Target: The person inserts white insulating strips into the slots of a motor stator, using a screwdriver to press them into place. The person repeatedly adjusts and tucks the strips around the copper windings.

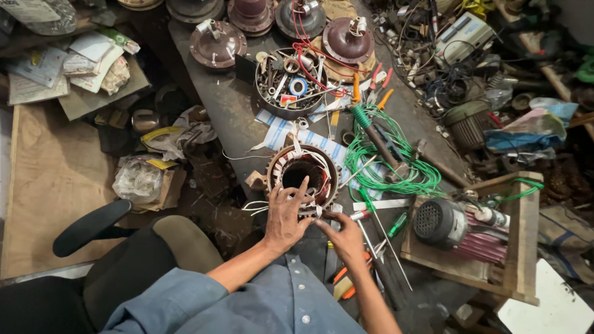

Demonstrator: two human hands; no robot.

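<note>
Scene: a cluttered dark bench (229, 111) seen from above, with a person's two bare hands at lower centre of the frame.
Motor ring: a round motor ring (302, 175) with white paper liners in its slots lies flat at the centre of the frame, on a striped cloth.
Left hand: the left hand (286, 216) rests on the ring's near rim, fingers (302, 186) spread and released, one reaching into the bore.
Right hand: the right hand (344, 238) sits just beside the ring at its lower right, fingertips pinched at the rim; what they grip is too small to tell.
Nearby: green wire (396, 162) coils right of the ring; a bowl of small parts (292, 86) stands above it; screwdrivers (380, 247) lie right of the hand.
Doing it well: probably steady the ring with the left hand and work one slot at a time, keeping liners seated.
</note>
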